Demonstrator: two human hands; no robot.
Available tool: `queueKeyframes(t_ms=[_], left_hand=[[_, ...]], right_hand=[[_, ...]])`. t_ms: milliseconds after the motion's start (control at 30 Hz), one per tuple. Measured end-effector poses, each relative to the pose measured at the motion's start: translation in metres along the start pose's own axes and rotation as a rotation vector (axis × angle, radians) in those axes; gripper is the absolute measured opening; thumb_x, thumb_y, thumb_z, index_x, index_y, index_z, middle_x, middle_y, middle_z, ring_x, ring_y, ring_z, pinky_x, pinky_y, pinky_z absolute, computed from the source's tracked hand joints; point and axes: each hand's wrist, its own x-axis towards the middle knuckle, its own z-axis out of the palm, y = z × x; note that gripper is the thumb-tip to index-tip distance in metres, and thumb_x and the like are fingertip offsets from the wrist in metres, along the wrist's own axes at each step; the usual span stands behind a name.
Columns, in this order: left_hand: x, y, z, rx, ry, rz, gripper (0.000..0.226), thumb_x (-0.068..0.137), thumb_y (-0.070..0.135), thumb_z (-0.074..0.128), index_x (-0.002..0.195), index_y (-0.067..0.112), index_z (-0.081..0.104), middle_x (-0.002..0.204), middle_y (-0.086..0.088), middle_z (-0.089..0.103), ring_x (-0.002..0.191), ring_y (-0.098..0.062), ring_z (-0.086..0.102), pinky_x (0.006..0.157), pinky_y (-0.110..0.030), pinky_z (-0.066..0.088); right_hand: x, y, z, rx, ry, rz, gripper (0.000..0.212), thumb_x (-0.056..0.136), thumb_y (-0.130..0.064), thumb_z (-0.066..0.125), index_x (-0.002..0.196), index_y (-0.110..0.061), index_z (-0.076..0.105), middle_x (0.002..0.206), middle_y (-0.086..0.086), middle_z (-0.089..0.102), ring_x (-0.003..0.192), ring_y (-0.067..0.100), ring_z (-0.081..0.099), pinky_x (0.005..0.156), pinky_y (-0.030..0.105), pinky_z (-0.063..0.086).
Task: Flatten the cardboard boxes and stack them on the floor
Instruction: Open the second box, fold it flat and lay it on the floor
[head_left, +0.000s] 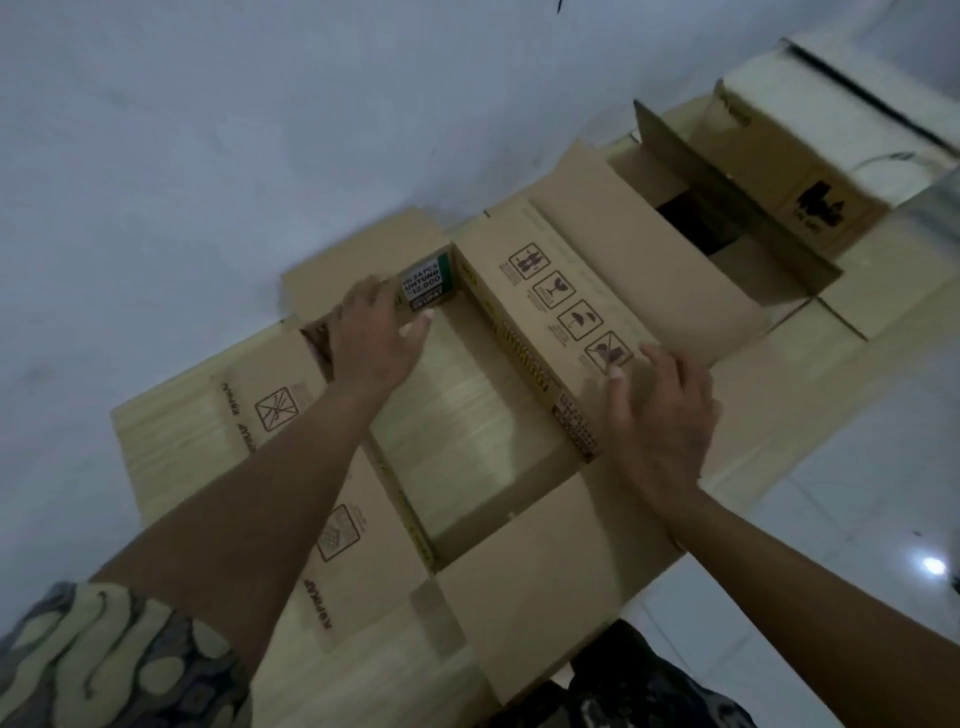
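White tiled floor (857, 493) is carrying an open brown cardboard box (467, 415). Left hand (376, 332) is gripping its far wall; right hand (660, 410), fingers straight, is pressing the printed side flap (566, 306).

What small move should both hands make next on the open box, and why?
Probably press the wall with the handling symbols sideways to collapse the box: it is open, the left hand holds its far corner, and the right hand lies flat on that wall.
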Motion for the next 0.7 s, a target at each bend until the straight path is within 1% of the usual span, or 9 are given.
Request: queueKeyframes(t_ms=[133, 233, 333, 367, 433, 500, 600, 667, 700], left_hand=[[-0.023, 0.085, 0.005, -0.191, -0.261, -0.239, 0.085, 0.082, 0.075, 0.047, 0.145, 0.018, 0.042, 0.151, -0.008, 0.041, 0.137, -0.029, 0.04, 0.108, -0.047, 0.038], [-0.033, 0.141, 0.015, -0.409, -0.421, -0.366, 0.109, 0.057, 0.097, 0.043, 0.144, 0.031, 0.042, 0.143, 0.001, 0.051, 0.13, -0.025, 0.049, 0.103, -0.047, 0.045], [-0.037, 0.184, 0.017, -0.614, -0.497, -0.539, 0.137, 0.045, 0.096, 0.055, 0.154, 0.02, 0.021, 0.155, -0.002, 0.035, 0.14, -0.025, 0.038, 0.112, -0.043, 0.037], [-0.036, 0.193, 0.017, -0.652, -0.501, -0.582, 0.143, 0.042, 0.094, 0.059, 0.155, 0.016, 0.018, 0.157, -0.004, 0.032, 0.141, -0.025, 0.035, 0.112, -0.041, 0.036], [-0.031, 0.209, 0.01, -0.68, -0.494, -0.653, 0.15, 0.031, 0.098, 0.06, 0.15, 0.012, 0.03, 0.151, -0.002, 0.041, 0.137, -0.025, 0.041, 0.108, -0.04, 0.041], [-0.025, 0.223, -0.01, -0.728, -0.542, -0.729, 0.136, 0.032, 0.096, 0.063, 0.144, 0.021, 0.043, 0.146, 0.002, 0.048, 0.132, -0.025, 0.048, 0.105, -0.039, 0.037], [-0.018, 0.242, -0.048, -0.799, -0.67, -0.777, 0.097, 0.074, 0.072, 0.064, 0.15, 0.02, 0.033, 0.155, -0.005, 0.035, 0.141, -0.033, 0.034, 0.109, -0.057, 0.028], [-0.013, 0.237, -0.062, -0.762, -0.602, -0.792, 0.056, 0.096, 0.041, 0.055, 0.142, 0.012, 0.041, 0.148, -0.014, 0.043, 0.13, -0.036, 0.044, 0.104, -0.057, 0.039], [-0.011, 0.23, -0.068, -0.759, -0.54, -0.8, 0.034, 0.099, 0.026, 0.051, 0.128, 0.007, 0.05, 0.133, -0.017, 0.054, 0.112, -0.035, 0.056, 0.09, -0.052, 0.05]], right_hand=[[0.004, 0.01, -0.004, 0.14, -0.057, 0.288, 0.049, 0.089, -0.04, 0.059, 0.132, -0.018, 0.049, 0.134, 0.005, 0.045, 0.117, 0.029, 0.051, 0.099, 0.053, 0.043], [-0.001, 0.02, -0.008, 0.312, -0.063, 0.513, 0.055, 0.085, -0.038, 0.065, 0.134, -0.02, 0.046, 0.135, -0.001, 0.044, 0.11, 0.024, 0.057, 0.094, 0.047, 0.05], [-0.002, 0.028, -0.008, 0.707, -0.15, 0.748, 0.031, 0.084, -0.025, 0.072, 0.111, -0.023, 0.056, 0.108, -0.002, 0.065, 0.091, 0.016, 0.066, 0.076, 0.031, 0.055], [-0.001, 0.03, -0.007, 0.79, -0.199, 0.73, 0.018, 0.083, -0.022, 0.071, 0.098, -0.022, 0.06, 0.095, -0.001, 0.07, 0.084, 0.019, 0.067, 0.073, 0.031, 0.055], [0.003, 0.033, -0.008, 0.873, -0.265, 0.573, 0.009, 0.086, -0.016, 0.07, 0.084, -0.018, 0.061, 0.077, -0.005, 0.071, 0.078, 0.023, 0.069, 0.073, 0.038, 0.055], [0.004, 0.027, -0.017, 0.856, -0.306, 0.343, 0.02, 0.091, -0.012, 0.067, 0.079, -0.024, 0.055, 0.066, -0.015, 0.064, 0.067, 0.008, 0.062, 0.07, 0.036, 0.052], [0.001, 0.018, -0.027, 0.77, -0.395, -0.037, 0.018, 0.092, -0.011, 0.066, 0.084, -0.023, 0.055, 0.073, -0.01, 0.063, 0.071, 0.006, 0.062, 0.068, 0.029, 0.053], [0.0, 0.016, -0.029, 0.752, -0.468, -0.19, 0.013, 0.091, -0.009, 0.067, 0.093, -0.021, 0.063, 0.08, -0.012, 0.066, 0.078, 0.002, 0.066, 0.068, 0.022, 0.053], [0.0, 0.016, -0.029, 0.77, -0.515, -0.236, 0.013, 0.09, -0.009, 0.068, 0.1, -0.018, 0.067, 0.085, -0.012, 0.068, 0.081, 0.001, 0.067, 0.071, 0.02, 0.054]])
